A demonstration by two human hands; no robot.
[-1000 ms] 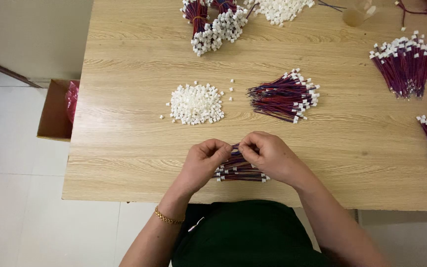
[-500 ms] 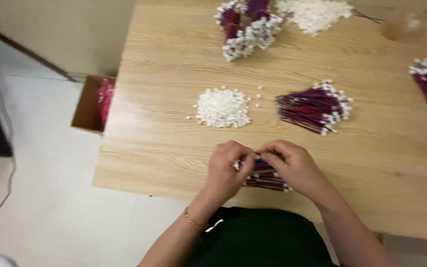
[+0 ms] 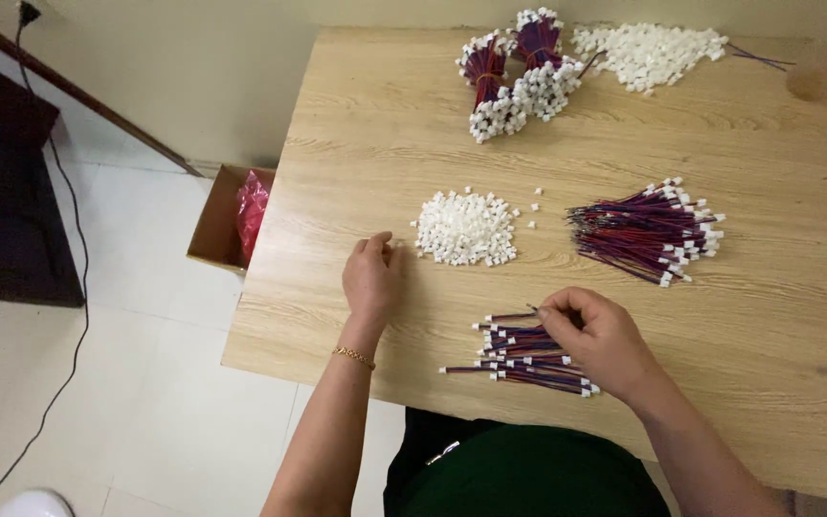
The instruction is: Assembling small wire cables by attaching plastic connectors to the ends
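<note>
My left hand (image 3: 371, 279) rests on the wooden table (image 3: 356, 144), fingers stretched toward a pile of small white plastic connectors (image 3: 464, 227) just to its right; it holds nothing I can see. My right hand (image 3: 597, 340) pinches a thin red-and-blue wire above a small heap of finished wires with white connectors (image 3: 519, 352) near the table's front edge. A larger fan-shaped bundle of red-and-blue wires (image 3: 648, 231) lies beyond my right hand.
Bound wire bundles with white ends (image 3: 514, 72) and another connector pile (image 3: 648, 50) sit at the far edge. A cardboard box with a red bag (image 3: 232, 225) stands on the floor left of the table. A black cable (image 3: 69, 220) runs across the floor.
My hands have parted: the left one left the wire heap and reached up-left toward the white connector pile. The right stays by the heap with a wire. The view has swung left.
</note>
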